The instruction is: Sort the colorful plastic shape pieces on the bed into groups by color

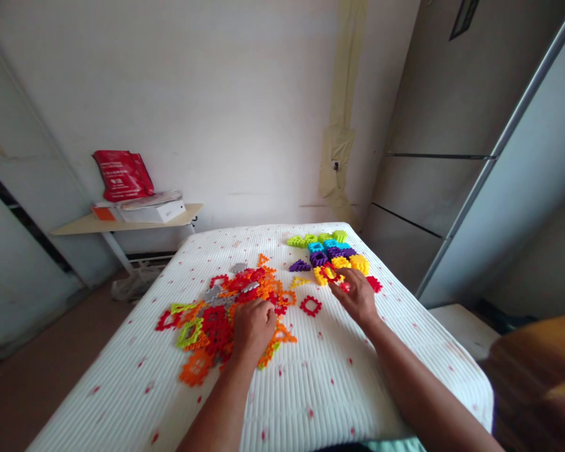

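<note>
My right hand (355, 292) pinches a red plastic interlocking piece (330, 274) just in front of the yellow stacks. Beneath its fingers lies some more red, partly hidden. My left hand (255, 323) rests with curled fingers on the near right side of a mixed pile of red pieces (215, 319), orange pieces (195, 366) and grey pieces (216, 295). What those fingers hold, if anything, is hidden. Between the hands a red square frame piece (311, 306) lies flat. Sorted rows of yellow pieces (359, 263), purple pieces (318, 258), blue pieces (316, 247) and green pieces (339, 236) stand behind my right hand.
A quilted white cloth with red spots (306, 389) covers the table. To the right stands a grey refrigerator (424, 182). By the wall, a small side table (82, 225) bears a white box (153, 212) and a red bag (122, 176).
</note>
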Demonstrator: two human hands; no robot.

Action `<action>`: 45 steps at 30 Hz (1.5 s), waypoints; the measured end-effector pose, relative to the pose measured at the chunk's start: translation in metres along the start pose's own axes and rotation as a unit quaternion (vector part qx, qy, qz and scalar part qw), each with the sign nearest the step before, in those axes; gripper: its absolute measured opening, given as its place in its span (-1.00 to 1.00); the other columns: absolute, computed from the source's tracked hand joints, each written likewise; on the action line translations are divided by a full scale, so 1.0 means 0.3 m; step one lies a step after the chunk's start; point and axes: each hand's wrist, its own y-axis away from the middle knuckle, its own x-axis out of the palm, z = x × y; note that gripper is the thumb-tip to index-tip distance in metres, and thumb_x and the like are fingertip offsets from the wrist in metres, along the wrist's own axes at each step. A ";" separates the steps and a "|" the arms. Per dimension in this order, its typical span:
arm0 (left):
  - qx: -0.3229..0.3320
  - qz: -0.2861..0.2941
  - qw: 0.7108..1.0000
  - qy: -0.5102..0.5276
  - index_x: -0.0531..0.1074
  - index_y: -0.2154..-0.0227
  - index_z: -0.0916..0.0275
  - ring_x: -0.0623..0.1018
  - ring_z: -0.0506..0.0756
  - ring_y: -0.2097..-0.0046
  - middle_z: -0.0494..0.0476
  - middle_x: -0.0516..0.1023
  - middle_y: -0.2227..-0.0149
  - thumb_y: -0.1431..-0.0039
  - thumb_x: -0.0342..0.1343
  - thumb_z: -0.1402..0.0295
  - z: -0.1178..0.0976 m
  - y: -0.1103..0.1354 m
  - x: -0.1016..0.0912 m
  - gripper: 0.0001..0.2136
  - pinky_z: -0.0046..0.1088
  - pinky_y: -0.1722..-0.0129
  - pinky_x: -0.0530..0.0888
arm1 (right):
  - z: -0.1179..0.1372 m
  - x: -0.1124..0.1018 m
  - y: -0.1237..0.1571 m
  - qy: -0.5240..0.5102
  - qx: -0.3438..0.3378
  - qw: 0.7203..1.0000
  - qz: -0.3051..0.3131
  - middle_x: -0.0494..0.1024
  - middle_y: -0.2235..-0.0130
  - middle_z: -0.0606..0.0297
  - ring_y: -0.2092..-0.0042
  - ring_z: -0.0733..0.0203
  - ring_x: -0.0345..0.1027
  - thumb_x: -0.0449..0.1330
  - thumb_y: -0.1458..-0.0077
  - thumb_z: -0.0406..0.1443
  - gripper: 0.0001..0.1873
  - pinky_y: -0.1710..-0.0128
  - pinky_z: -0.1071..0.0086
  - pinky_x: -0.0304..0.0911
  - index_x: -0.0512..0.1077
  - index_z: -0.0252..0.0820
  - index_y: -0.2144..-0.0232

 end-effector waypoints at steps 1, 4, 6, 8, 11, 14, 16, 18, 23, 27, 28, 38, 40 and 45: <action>0.001 -0.001 1.000 -0.004 0.44 0.51 0.21 0.45 0.03 0.36 0.05 0.51 0.44 -0.09 -0.07 0.44 0.000 0.000 0.000 -0.80 -0.43 0.27 0.24 | -0.020 -0.016 0.007 0.009 0.015 1.000 -0.002 0.49 0.20 0.15 0.15 0.10 0.35 0.10 -0.08 -0.13 -0.71 0.14 0.24 0.26 0.43 -0.19 0.24; 0.000 0.001 1.000 -0.009 0.44 0.52 0.21 0.44 0.03 0.37 0.05 0.51 0.45 -0.10 -0.07 0.44 -0.005 0.000 -0.002 -0.80 -0.43 0.27 0.24 | -0.053 -0.036 0.037 0.041 0.029 0.998 0.024 0.50 0.25 0.16 0.20 0.09 0.35 0.12 -0.06 -0.13 -0.73 0.20 0.26 0.27 0.44 -0.19 0.29; -0.005 0.003 1.000 -0.005 0.44 0.52 0.22 0.44 0.03 0.36 0.06 0.51 0.44 -0.09 -0.07 0.44 -0.010 -0.001 -0.004 -0.80 -0.43 0.27 0.24 | -0.049 -0.027 0.058 0.060 0.020 0.996 0.057 0.50 0.28 0.16 0.21 0.10 0.35 0.13 -0.06 -0.15 -0.76 0.22 0.28 0.26 0.45 -0.18 0.31; -0.009 0.005 1.000 0.001 0.44 0.51 0.22 0.44 0.03 0.35 0.07 0.52 0.43 -0.09 -0.06 0.44 -0.013 -0.001 -0.006 -0.81 -0.44 0.26 0.25 | -0.027 -0.008 0.074 0.065 0.004 0.994 0.090 0.50 0.29 0.18 0.22 0.12 0.34 0.13 -0.06 -0.18 -0.78 0.23 0.31 0.25 0.45 -0.17 0.31; -0.006 0.004 1.000 0.004 0.45 0.51 0.21 0.45 0.04 0.34 0.07 0.52 0.42 -0.09 -0.07 0.44 -0.012 0.000 -0.002 -0.80 -0.44 0.24 0.26 | 0.023 0.021 0.084 0.059 -0.018 0.989 0.137 0.50 0.26 0.18 0.20 0.14 0.33 0.16 -0.05 -0.23 -0.82 0.21 0.34 0.24 0.45 -0.17 0.29; 0.000 -0.003 1.000 0.005 0.45 0.50 0.21 0.45 0.04 0.33 0.07 0.53 0.41 -0.09 -0.07 0.44 -0.005 0.001 0.004 -0.80 -0.44 0.24 0.26 | 0.069 0.038 0.087 0.061 -0.015 0.979 0.195 0.50 0.23 0.22 0.18 0.18 0.32 0.16 -0.04 -0.28 -0.84 0.20 0.39 0.22 0.45 -0.15 0.28; 0.000 -0.003 1.000 0.007 0.45 0.50 0.20 0.45 0.04 0.33 0.06 0.53 0.41 -0.09 -0.07 0.44 -0.002 0.001 0.006 -0.80 -0.43 0.24 0.26 | 0.088 0.046 0.088 0.075 -0.007 0.971 0.228 0.50 0.24 0.23 0.19 0.19 0.31 0.14 -0.05 -0.27 -0.84 0.19 0.40 0.21 0.44 -0.14 0.27; -0.002 0.000 1.000 0.007 0.45 0.51 0.20 0.45 0.04 0.34 0.06 0.53 0.42 -0.09 -0.07 0.43 -0.003 0.000 0.004 -0.80 -0.43 0.25 0.26 | 0.096 0.053 0.091 0.090 0.002 0.965 0.248 0.50 0.24 0.24 0.18 0.19 0.31 0.13 -0.07 -0.24 -0.81 0.17 0.40 0.20 0.44 -0.14 0.25; -0.011 0.003 1.000 0.017 0.46 0.50 0.21 0.45 0.05 0.33 0.08 0.54 0.40 -0.07 -0.06 0.44 -0.010 -0.002 -0.004 -0.81 -0.42 0.25 0.26 | 0.092 0.071 0.099 0.098 0.016 0.961 0.260 0.50 0.18 0.23 0.11 0.19 0.30 0.12 -0.06 -0.22 -0.72 0.12 0.42 0.17 0.41 -0.13 0.15; -0.006 0.000 1.000 0.012 0.46 0.50 0.21 0.46 0.05 0.34 0.07 0.54 0.41 -0.07 -0.06 0.43 -0.007 -0.004 0.001 -0.81 -0.43 0.25 0.27 | 0.094 0.077 0.102 0.107 0.024 0.957 0.270 0.50 0.18 0.23 0.10 0.19 0.30 0.15 -0.02 -0.19 -0.67 0.13 0.42 0.17 0.39 -0.14 0.13; -0.005 -0.001 1.000 0.008 0.46 0.50 0.21 0.46 0.05 0.34 0.07 0.54 0.41 -0.08 -0.07 0.43 -0.005 -0.004 0.003 -0.81 -0.43 0.25 0.27 | 0.097 0.078 0.102 0.111 0.028 0.956 0.270 0.50 0.17 0.23 0.10 0.18 0.30 0.15 -0.01 -0.17 -0.65 0.14 0.42 0.17 0.39 -0.14 0.12; -0.008 -0.002 1.000 0.012 0.46 0.47 0.21 0.48 0.07 0.28 0.09 0.55 0.39 -0.09 -0.07 0.43 0.000 -0.005 0.016 -0.80 -0.41 0.19 0.28 | 0.154 0.095 0.087 0.156 0.053 0.947 0.275 0.47 0.23 0.19 0.15 0.13 0.30 0.16 -0.02 -0.11 -0.66 0.20 0.37 0.17 0.37 -0.14 0.17; -0.008 -0.001 1.000 0.016 0.45 0.49 0.20 0.48 0.07 0.29 0.10 0.54 0.39 -0.09 -0.07 0.43 -0.001 -0.005 0.014 -0.80 -0.40 0.20 0.28 | 0.157 0.105 0.089 0.161 0.056 0.947 0.272 0.47 0.23 0.19 0.16 0.13 0.30 0.15 -0.02 -0.11 -0.67 0.22 0.36 0.17 0.37 -0.15 0.20; -0.020 0.002 0.998 0.053 0.46 0.50 0.19 0.47 0.06 0.28 0.07 0.54 0.40 -0.07 -0.04 0.42 0.002 -0.004 0.013 -0.82 -0.42 0.19 0.27 | 0.151 0.124 0.084 0.169 0.058 0.948 0.264 0.47 0.24 0.19 0.17 0.13 0.31 0.15 -0.01 -0.14 -0.70 0.23 0.37 0.18 0.36 -0.16 0.21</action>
